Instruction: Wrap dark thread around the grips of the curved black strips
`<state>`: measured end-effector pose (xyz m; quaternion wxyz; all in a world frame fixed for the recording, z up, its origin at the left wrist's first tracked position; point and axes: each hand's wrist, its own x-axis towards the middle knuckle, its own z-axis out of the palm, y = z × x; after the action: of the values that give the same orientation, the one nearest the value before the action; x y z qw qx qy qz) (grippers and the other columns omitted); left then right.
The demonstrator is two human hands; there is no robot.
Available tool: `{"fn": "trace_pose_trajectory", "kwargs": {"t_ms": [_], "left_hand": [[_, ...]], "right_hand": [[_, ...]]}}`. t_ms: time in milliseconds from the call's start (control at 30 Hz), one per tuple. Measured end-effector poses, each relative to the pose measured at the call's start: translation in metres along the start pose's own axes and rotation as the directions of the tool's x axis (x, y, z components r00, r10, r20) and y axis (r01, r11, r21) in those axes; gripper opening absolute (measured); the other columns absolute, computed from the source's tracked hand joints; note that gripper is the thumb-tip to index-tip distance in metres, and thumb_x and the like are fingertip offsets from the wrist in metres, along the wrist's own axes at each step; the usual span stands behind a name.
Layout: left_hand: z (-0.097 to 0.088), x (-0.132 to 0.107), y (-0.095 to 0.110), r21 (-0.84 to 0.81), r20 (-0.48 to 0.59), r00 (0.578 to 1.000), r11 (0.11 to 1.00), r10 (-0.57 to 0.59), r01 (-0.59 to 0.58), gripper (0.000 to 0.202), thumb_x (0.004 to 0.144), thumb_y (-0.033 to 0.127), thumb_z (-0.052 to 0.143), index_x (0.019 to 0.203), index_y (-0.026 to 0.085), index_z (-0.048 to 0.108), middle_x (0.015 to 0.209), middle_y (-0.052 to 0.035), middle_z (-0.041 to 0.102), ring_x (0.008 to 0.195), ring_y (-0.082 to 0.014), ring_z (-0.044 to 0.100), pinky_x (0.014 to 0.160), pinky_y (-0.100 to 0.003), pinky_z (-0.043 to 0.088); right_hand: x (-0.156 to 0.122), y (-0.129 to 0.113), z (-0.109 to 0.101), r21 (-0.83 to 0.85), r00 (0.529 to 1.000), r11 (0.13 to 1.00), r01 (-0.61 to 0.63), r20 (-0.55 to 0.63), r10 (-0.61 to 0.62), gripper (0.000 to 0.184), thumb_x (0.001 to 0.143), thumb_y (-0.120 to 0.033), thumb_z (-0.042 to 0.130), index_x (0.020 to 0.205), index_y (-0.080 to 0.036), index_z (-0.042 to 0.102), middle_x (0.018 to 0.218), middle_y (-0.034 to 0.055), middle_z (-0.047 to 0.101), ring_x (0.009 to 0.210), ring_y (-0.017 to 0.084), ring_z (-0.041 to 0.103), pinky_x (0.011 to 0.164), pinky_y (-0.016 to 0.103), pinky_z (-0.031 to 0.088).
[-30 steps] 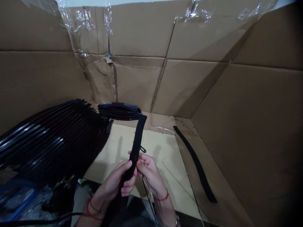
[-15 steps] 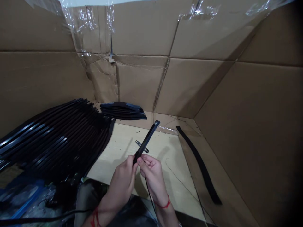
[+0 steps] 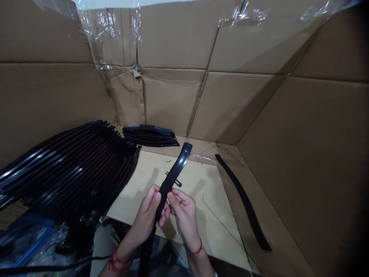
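A long black strip (image 3: 172,175) slants up from my lap, its glossy far end uppermost and its lower part dull. My left hand (image 3: 148,211) is closed round the dull part, thumb on top and fingertips underneath. At the strip's right edge, my right hand (image 3: 184,211) pinches it between thumb and fingers. Small thread snips (image 3: 178,182) lie on the pale board (image 3: 201,219) behind the strip, which partly hides them.
A large pile of black strips (image 3: 72,169) lies on the left, with a smaller bundle (image 3: 150,136) at the back. Another strip (image 3: 245,202) curves along the right. Cardboard walls (image 3: 173,96) surround the board. Plastic bags (image 3: 34,242) sit at lower left.
The held strip has turned from its narrow side to its broad glossy face. My left hand's thumb now lies on top of it, and both hands still grip it.
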<state>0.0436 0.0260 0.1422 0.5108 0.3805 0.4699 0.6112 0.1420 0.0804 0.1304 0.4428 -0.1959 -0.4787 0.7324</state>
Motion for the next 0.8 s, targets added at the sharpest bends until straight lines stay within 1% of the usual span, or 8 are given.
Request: {"fn": "trace_pose_trajectory", "kwargs": {"t_ms": [100, 167, 300, 367, 467, 567, 700, 800], "left_hand": [[-0.006, 0.006, -0.01, -0.191, 0.089, 0.995, 0.979, -0.049, 0.066, 0.038, 0.091, 0.056, 0.048, 0.096, 0.019, 0.044, 0.058, 0.0035, 0.055, 0.038, -0.0061, 0.042, 0.038, -0.017, 0.027], [-0.011, 0.014, -0.021, -0.303, 0.214, 0.974, 0.943, -0.073, 0.137, 0.039, 0.09, 0.057, 0.048, 0.099, 0.019, 0.043, 0.051, 0.0055, 0.052, 0.03, -0.0057, 0.035, 0.033, -0.017, 0.021], [-0.02, 0.029, -0.034, -0.341, 0.412, 0.907, 0.908, -0.091, 0.246, 0.043, 0.092, 0.059, 0.041, 0.096, 0.017, 0.044, 0.04, 0.0067, 0.045, 0.023, -0.0063, 0.024, 0.028, -0.018, 0.015], [-0.022, 0.031, -0.031, -0.256, 0.369, 0.923, 0.943, -0.105, 0.21, 0.046, 0.094, 0.059, 0.037, 0.099, 0.015, 0.047, 0.046, 0.0031, 0.051, 0.03, -0.0078, 0.036, 0.034, -0.018, 0.024], [-0.017, 0.024, -0.02, 0.062, 0.132, 0.991, 0.998, -0.007, -0.001, 0.045, 0.092, 0.057, 0.044, 0.106, 0.014, 0.048, 0.071, -0.0025, 0.06, 0.057, -0.0108, 0.054, 0.051, -0.02, 0.038], [-0.011, 0.015, -0.014, 0.276, -0.042, 0.993, 0.956, 0.112, -0.096, 0.046, 0.088, 0.059, 0.051, 0.1, 0.015, 0.051, 0.073, -0.0001, 0.054, 0.064, -0.01, 0.048, 0.056, -0.02, 0.036], [-0.011, 0.01, -0.015, -0.015, 0.046, 0.992, 0.993, -0.118, 0.119, 0.058, 0.079, 0.073, 0.05, 0.089, 0.016, 0.044, 0.06, 0.0082, 0.028, 0.047, -0.0049, 0.02, 0.043, -0.018, 0.017], [-0.017, 0.006, -0.015, -0.199, 0.199, 0.962, 0.954, -0.185, 0.224, 0.054, 0.082, 0.069, 0.051, 0.085, 0.017, 0.041, 0.061, 0.0081, 0.028, 0.045, -0.0028, 0.015, 0.04, -0.017, 0.01]], "right_hand": [[0.001, 0.002, -0.004, 0.038, 1.0, 0.999, -0.029, 0.001, 0.029, 0.033, 0.088, -0.043, 0.069, 0.089, -0.011, 0.06, 0.05, 0.0021, 0.057, 0.039, 0.016, 0.056, 0.04, 0.023, 0.047], [0.004, 0.002, -0.009, 0.041, 0.995, 0.995, -0.09, 0.045, 0.088, 0.042, 0.083, -0.047, 0.074, 0.099, -0.009, 0.065, 0.054, 0.0032, 0.058, 0.041, 0.015, 0.055, 0.04, 0.021, 0.044], [0.016, -0.005, -0.016, -0.003, 0.987, 0.993, -0.119, 0.105, 0.119, 0.048, 0.069, -0.045, 0.085, 0.097, -0.008, 0.072, 0.064, 0.0055, 0.061, 0.042, 0.008, 0.047, 0.037, 0.016, 0.034], [0.021, -0.007, -0.014, -0.047, 0.994, 0.995, -0.087, 0.058, 0.09, 0.042, 0.071, -0.043, 0.084, 0.095, -0.01, 0.073, 0.062, 0.0042, 0.06, 0.043, 0.008, 0.046, 0.039, 0.016, 0.035], [0.023, -0.006, -0.006, -0.113, 0.999, 0.993, -0.027, -0.046, 0.022, 0.041, 0.075, -0.045, 0.08, 0.095, -0.01, 0.071, 0.056, 0.001, 0.054, 0.041, 0.007, 0.039, 0.038, 0.016, 0.032], [0.021, -0.005, 0.001, -0.14, 0.995, 0.99, -0.006, -0.098, -0.008, 0.045, 0.072, -0.047, 0.082, 0.091, -0.009, 0.07, 0.061, 0.0009, 0.053, 0.043, 0.004, 0.028, 0.037, 0.015, 0.02], [0.016, -0.01, 0.004, -0.14, 0.996, 0.986, -0.093, -0.005, 0.093, 0.041, 0.076, -0.047, 0.079, 0.084, -0.008, 0.068, 0.056, -0.0026, 0.044, 0.045, 0.003, 0.021, 0.039, 0.014, 0.015], [0.012, -0.015, 0.003, -0.183, 0.996, 0.98, -0.083, 0.026, 0.089, 0.039, 0.08, -0.046, 0.076, 0.082, -0.008, 0.068, 0.058, -0.0002, 0.05, 0.044, 0.003, 0.029, 0.04, 0.014, 0.02]]}}
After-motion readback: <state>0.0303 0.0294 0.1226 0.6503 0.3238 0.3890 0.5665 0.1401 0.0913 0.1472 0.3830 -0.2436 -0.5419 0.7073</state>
